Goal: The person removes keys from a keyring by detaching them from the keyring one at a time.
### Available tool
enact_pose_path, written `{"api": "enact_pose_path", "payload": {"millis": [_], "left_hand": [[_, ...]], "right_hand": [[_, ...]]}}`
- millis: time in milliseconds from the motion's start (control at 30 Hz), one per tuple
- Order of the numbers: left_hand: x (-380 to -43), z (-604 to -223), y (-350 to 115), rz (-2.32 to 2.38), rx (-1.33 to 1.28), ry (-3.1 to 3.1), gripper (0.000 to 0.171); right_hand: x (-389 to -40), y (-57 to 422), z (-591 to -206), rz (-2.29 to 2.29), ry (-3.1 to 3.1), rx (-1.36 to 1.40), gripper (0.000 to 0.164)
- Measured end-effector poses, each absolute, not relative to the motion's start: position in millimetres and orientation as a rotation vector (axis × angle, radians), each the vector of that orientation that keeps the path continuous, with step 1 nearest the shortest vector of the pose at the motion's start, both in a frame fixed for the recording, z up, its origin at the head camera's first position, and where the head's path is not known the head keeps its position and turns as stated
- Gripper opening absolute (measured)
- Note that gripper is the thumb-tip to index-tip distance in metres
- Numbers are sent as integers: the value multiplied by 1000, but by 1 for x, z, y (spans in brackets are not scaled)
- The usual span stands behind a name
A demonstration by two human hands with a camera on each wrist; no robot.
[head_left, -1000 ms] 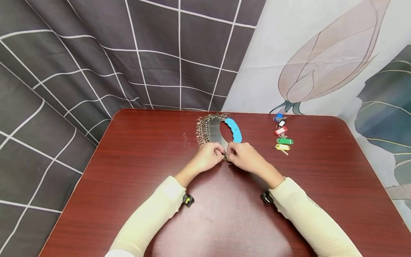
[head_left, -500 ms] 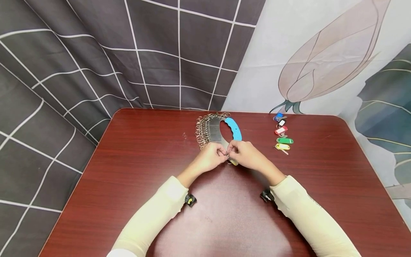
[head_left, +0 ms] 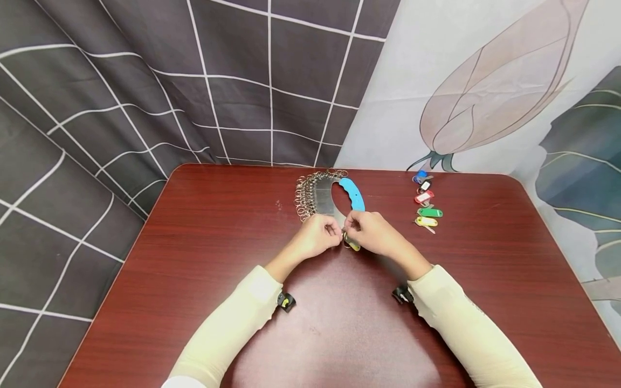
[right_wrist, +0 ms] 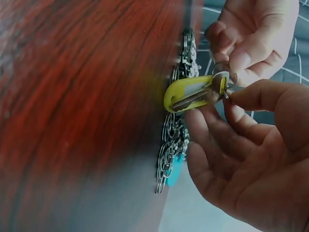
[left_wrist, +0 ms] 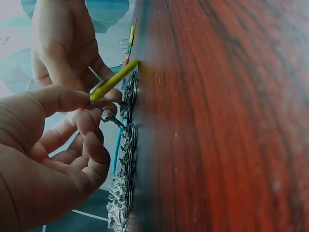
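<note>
A yellow key tag [right_wrist: 181, 89] with a metal key [right_wrist: 193, 100] hangs between my two hands, close over the table. My left hand [head_left: 317, 237] pinches the tag's key ring at its top end, near the key's round head. From the other side my right hand [head_left: 373, 233] pinches the same ring [right_wrist: 226, 94] between thumb and forefinger. Just beyond lies a curved metal plate [head_left: 325, 199] with a blue grip [head_left: 352, 192]. Small clips and rings [head_left: 304, 198] line its outer edge. A small metal clip [left_wrist: 110, 116] shows beside the left fingertips. The hands cover the plate's near end.
To the right, a column of keys with tags lies on the red-brown table [head_left: 194, 242]: blue [head_left: 421, 175], black [head_left: 425, 186], red [head_left: 423, 198], green [head_left: 430, 213] and yellow [head_left: 427, 221]. A grey checked curtain [head_left: 233, 59] hangs behind the table.
The yellow tag, mostly hidden a second ago, now shows below the right fingers. Both hands have shifted only slightly, and the plate and the tag column are in the same places.
</note>
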State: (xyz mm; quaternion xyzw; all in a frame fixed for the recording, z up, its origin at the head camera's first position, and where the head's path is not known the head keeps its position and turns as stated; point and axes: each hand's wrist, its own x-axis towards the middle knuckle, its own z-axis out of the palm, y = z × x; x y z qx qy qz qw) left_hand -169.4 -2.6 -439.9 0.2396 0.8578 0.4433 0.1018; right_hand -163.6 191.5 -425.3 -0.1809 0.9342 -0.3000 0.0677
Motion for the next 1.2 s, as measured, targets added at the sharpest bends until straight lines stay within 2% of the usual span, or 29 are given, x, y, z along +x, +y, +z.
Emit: {"api": "enact_pose_path", "payload": {"millis": [567, 800, 1200], "left_hand": [[-165, -443, -5, 1337, 695, 2573, 15], [-164, -443, -3, 1251, 741, 2646, 13], [-168, -443, -3, 1390, 571, 2490, 10]], "right_hand": [[-164, 193, -433, -887, 2821, -622, 8], [-168, 194, -432, -1021, 2702, -579, 10], [-170, 196, -434, -1107, 2627, -583, 12]]}}
